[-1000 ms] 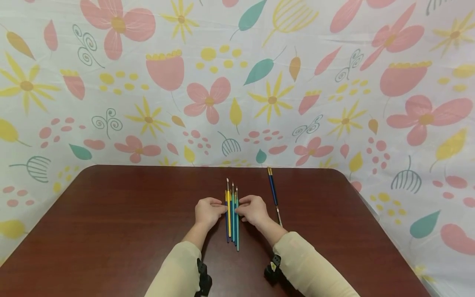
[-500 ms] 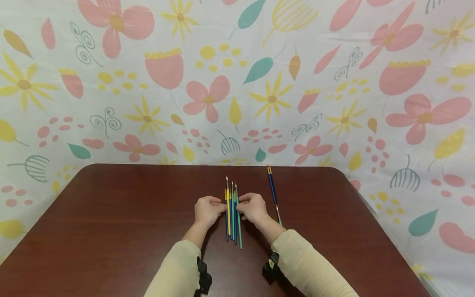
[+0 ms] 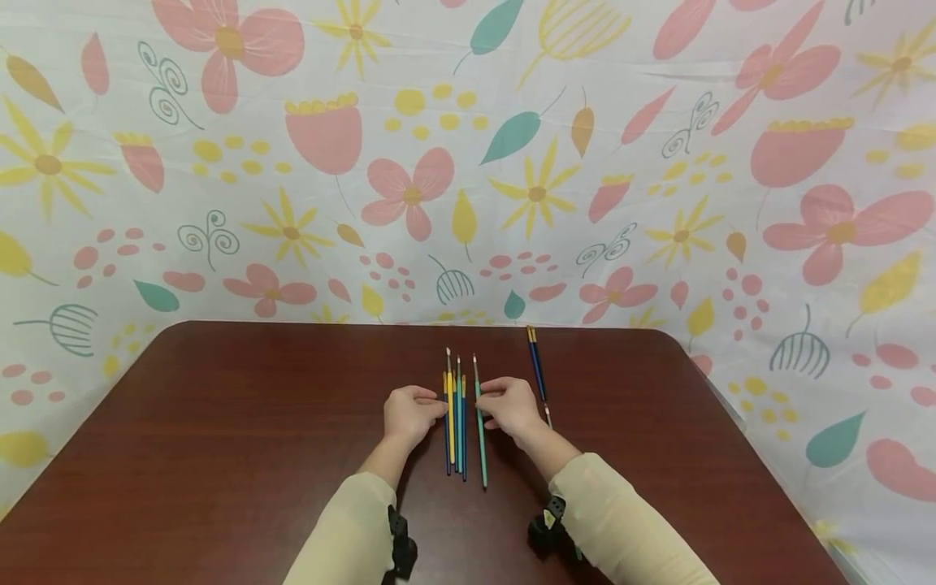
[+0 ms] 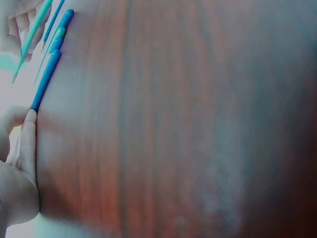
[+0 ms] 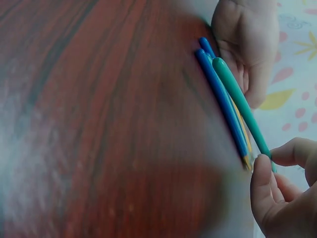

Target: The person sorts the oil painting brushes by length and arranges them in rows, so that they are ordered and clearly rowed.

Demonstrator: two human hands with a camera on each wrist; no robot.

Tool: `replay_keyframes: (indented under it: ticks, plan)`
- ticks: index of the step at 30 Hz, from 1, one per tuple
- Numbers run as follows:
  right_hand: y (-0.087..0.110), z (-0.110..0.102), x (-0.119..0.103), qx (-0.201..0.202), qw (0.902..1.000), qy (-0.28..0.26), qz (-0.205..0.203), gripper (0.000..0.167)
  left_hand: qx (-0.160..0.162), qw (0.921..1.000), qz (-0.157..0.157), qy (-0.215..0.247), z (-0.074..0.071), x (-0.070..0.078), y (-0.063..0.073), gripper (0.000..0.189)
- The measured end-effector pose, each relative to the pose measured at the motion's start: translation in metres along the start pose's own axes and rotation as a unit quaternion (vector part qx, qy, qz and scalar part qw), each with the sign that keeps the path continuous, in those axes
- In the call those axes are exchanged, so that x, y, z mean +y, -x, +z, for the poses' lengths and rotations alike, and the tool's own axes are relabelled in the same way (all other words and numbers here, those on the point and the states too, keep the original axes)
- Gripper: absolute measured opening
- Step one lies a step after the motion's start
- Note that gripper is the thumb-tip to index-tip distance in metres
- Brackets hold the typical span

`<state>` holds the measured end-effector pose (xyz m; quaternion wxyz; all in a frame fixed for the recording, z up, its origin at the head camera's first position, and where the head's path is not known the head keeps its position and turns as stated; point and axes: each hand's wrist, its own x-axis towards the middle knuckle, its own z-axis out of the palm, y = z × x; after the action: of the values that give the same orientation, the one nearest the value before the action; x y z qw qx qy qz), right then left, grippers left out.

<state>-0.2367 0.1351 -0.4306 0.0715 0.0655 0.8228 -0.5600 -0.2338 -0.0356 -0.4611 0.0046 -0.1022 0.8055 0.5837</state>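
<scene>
My right hand (image 3: 509, 406) pinches a green paintbrush (image 3: 482, 447) between thumb and fingers, apart from the row. The right wrist view shows its rounded green handle (image 5: 237, 94) rising at a slant from the fingertips. Several paintbrushes with blue, yellow and teal handles lie side by side on the table, bristles away from me, among them a yellow paintbrush (image 3: 451, 422). At the row's left edge, my left hand (image 3: 411, 416) holds a blue paintbrush (image 4: 45, 79) at thumb and fingertip; the exact contact is partly hidden.
Two blue paintbrushes (image 3: 537, 366) lie near the back right of the brown table (image 3: 292, 422). Another light-tipped brush (image 3: 548, 414) is partly covered by the right forearm. A flowered cloth (image 3: 468, 162) hangs behind the table's far edge.
My right hand has drawn the green paintbrush off the row's right side, opening a gap. The left hand stays at the row's left edge.
</scene>
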Motion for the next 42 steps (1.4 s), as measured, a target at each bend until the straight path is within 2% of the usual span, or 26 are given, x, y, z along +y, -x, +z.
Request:
replay_keyframes:
  ticks: [12, 24, 42]
  plan:
    - [0.004, -0.023, -0.002, -0.005, 0.9996, -0.029, -0.002, 0.035, -0.004, 0.9999, 0.002, 0.010, -0.001, -0.001, 0.002, 0.026]
    - [0.006, -0.044, -0.001, -0.036, 0.9988, -0.034, -0.005, 0.041, -0.001, 0.9999, 0.005, 0.011, -0.003, -0.001, 0.002, 0.026]
    - [0.007, -0.079, 0.011, -0.060, 0.9980, -0.004, -0.020, 0.046, -0.003, 1.0000, 0.004, 0.004, 0.000, -0.001, 0.002, 0.026]
